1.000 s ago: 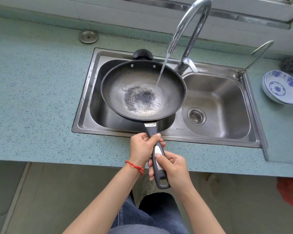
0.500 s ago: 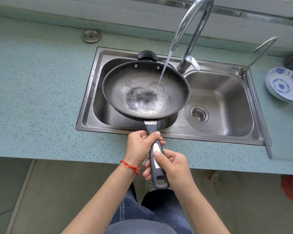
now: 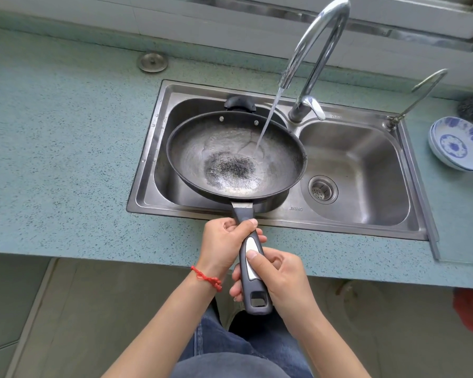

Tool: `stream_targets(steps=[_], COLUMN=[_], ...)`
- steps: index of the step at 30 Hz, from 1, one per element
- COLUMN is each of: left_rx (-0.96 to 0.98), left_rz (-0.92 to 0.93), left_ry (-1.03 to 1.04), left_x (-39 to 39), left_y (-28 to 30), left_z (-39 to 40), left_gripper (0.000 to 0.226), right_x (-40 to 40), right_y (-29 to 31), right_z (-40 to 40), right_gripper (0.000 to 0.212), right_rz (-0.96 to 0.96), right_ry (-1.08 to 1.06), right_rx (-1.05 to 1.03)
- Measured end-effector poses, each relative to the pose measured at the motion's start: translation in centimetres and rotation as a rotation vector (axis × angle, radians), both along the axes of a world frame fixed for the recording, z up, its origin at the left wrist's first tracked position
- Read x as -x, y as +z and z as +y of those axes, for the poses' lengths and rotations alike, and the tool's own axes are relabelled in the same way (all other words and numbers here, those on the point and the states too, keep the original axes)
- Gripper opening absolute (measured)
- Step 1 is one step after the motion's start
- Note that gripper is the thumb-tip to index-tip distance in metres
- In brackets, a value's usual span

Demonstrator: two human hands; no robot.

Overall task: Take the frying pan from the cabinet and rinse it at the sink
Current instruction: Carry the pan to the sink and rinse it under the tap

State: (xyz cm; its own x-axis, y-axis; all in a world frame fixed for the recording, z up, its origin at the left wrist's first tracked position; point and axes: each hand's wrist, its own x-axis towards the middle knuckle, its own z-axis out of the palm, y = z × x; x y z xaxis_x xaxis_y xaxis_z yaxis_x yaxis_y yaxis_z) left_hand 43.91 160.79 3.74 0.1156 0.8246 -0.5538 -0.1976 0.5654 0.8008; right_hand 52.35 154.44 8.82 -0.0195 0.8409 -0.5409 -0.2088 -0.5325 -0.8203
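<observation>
Rinsing is the step in hand: the frying pan (image 3: 236,156) hangs level over the left basin of the sink (image 3: 366,222), and water from the faucet (image 3: 320,50) strikes its inner wall right of centre. The pan is dark and wide, with a worn, speckled patch at its base under a shallow film of water. The left hand (image 3: 224,246) wraps the handle (image 3: 250,257) near the pan in a closed grip; the right hand (image 3: 279,279) clasps it nearer the end. Next, I judge, comes a careful tilt to swirl and pour without splashing the speckled table (image 3: 66,159).
</observation>
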Motion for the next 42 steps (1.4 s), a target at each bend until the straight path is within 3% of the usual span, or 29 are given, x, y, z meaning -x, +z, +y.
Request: stream_targets(steps=[11,14,22,28,31,33,37,42], left_rx=[0.07,0.091,0.113,0.124,0.114,0.111,0.09,0.109], left_rz=[0.011,-0.006,0.032,0.046,0.074,0.089,0.117,0.169], left_ry=[0.013,0.005,-0.018,-0.007,-0.082,-0.142,-0.223,-0.154], left_x=[0.7,0.9,0.9,0.8,1.2,1.5,2.4,2.0], left_y=[-1.5,-2.1,-3.8,-4.4,-4.0,-4.1,-3.5,-3.1], left_z=[-0.6,0.0,2.1,2.6,2.6,2.4,1.6,1.1], left_gripper=[0.018,0.026,0.022,0.054,0.035,0.02,0.013,0.052], right_x=[0.6,0.7,0.0,-1.3,-2.4,-4.1,-8.7,-13.4], right_y=[-1.7,-2.4,-4.3,-5.9,-6.6,-7.3,-8.7,-9.5], right_z=[0.1,0.8,3.9,5.1,5.5,6.5,10.3,17.0], right_gripper=[0.043,0.04,0.026,0.029,0.026,0.026,0.026,0.02], right_rz=[0.009,-0.036,-0.056,-0.22,-0.272,-0.279,-0.285,-0.25], right_ry=[0.004,0.036,0.043,0.169,0.225,0.157,-0.111,-0.363], right_rx=[0.041,0.04,0.112,0.087,0.034,0.04,0.057,-0.01])
